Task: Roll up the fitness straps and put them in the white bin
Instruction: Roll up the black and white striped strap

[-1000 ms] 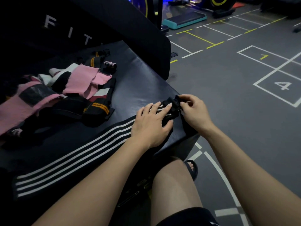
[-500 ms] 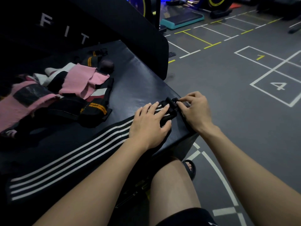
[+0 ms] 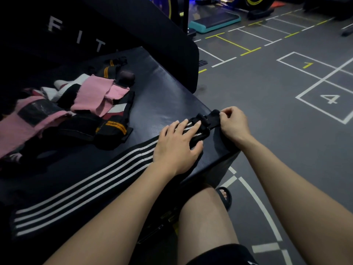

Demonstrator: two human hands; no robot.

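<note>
A long black strap with white stripes (image 3: pixel 91 186) lies stretched across the black padded box (image 3: pixel 164 96), from the lower left to the box's right corner. My left hand (image 3: pixel 177 144) presses flat on the strap near its right end, fingers straight. My right hand (image 3: pixel 234 123) pinches the strap's black end tab (image 3: pixel 212 117) at the corner and holds it pulled out to the right. A pile of other straps, pink (image 3: pixel 95 94), black with orange bands (image 3: pixel 112 129) and white, sits on the box to the left. No white bin is in view.
A tall black pad lettered "FIT" (image 3: pixel 80 37) rises behind the box. Grey gym floor with painted numbered squares (image 3: pixel 328 98) spreads to the right, and a teal step platform (image 3: pixel 214 21) lies far back. My bare knee and sandalled foot (image 3: pixel 224 196) are below the box's corner.
My right hand has drawn the strap's black end out to the right, so the bunched end now lies straighter. My left hand has stayed pressed on the strap.
</note>
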